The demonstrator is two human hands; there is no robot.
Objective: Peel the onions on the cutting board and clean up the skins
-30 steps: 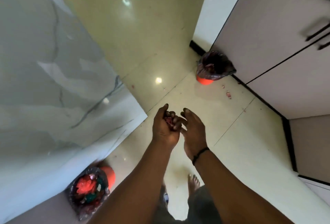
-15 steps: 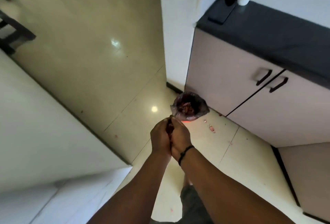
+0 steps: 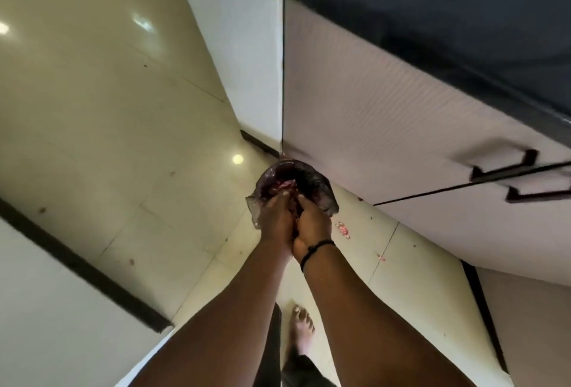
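Head view: hands cup seemingly reddish onion skins over bin.

Home kitchen: cabinets with dark handles right of my hands, glossy tile floor below.

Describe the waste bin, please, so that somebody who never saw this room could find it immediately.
Find the pale cabinet under the dark countertop. On the floor at its lower left corner, by the white wall, stands the small bin, straight beyond the cupped hands. It alone is lined with a dark plastic bag, with reddish onion skins inside.
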